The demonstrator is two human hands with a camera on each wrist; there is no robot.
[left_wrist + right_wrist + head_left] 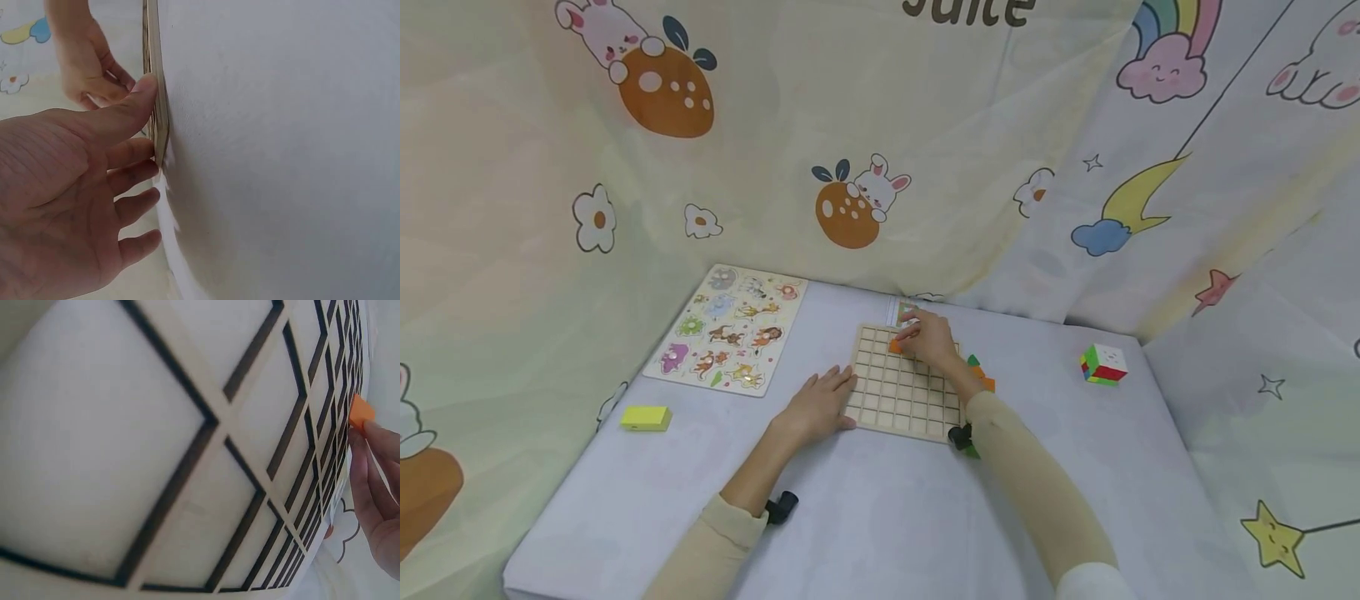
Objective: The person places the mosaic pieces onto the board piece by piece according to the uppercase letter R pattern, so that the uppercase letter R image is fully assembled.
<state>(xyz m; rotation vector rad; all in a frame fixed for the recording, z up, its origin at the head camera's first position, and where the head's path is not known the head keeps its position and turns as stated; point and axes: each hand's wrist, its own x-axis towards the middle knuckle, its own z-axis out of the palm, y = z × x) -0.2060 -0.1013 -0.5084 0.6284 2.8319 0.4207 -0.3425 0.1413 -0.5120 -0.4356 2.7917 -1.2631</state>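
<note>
A pale wooden board (895, 400) with a grid of square recesses lies in the middle of the table. My right hand (928, 340) is over its far part and pinches a small orange block (895, 346) between thumb and fingertips. In the right wrist view that orange block (360, 412) is right at the grid's surface. My left hand (816, 406) rests at the board's left side, fingers spread. The left wrist view has the thumb and fingertips of this left hand (69, 175) against the board's edge (160, 94).
Orange pieces (984, 380) and a green piece (973, 361) lie beyond my right forearm. A printed card (904, 312) sits behind the board. An animal puzzle board (718, 333) is at back left, a yellow block (646, 418) at left, a puzzle cube (1103, 364) at right.
</note>
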